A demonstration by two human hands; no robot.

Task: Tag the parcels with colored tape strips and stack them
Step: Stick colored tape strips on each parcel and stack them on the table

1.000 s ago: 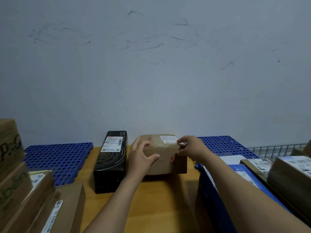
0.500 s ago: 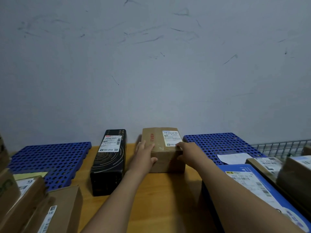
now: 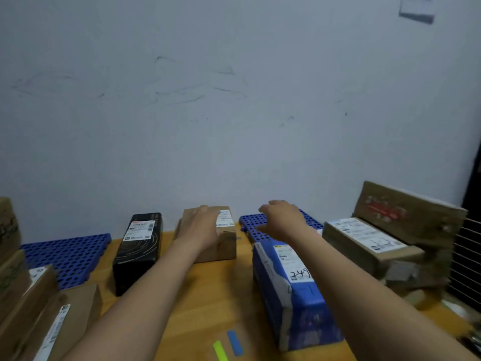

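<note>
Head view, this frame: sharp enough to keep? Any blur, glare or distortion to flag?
Head view: motion smear on the right box stack and the left boxes; the middle is sharper, yet the centre label is unreadable. Head view again: dim, flat, bluish light, no glare; wide-angle bending toward the edges.

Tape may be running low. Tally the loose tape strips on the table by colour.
Yellow-green strip: 1
Blue strip: 1
Total: 2
</note>
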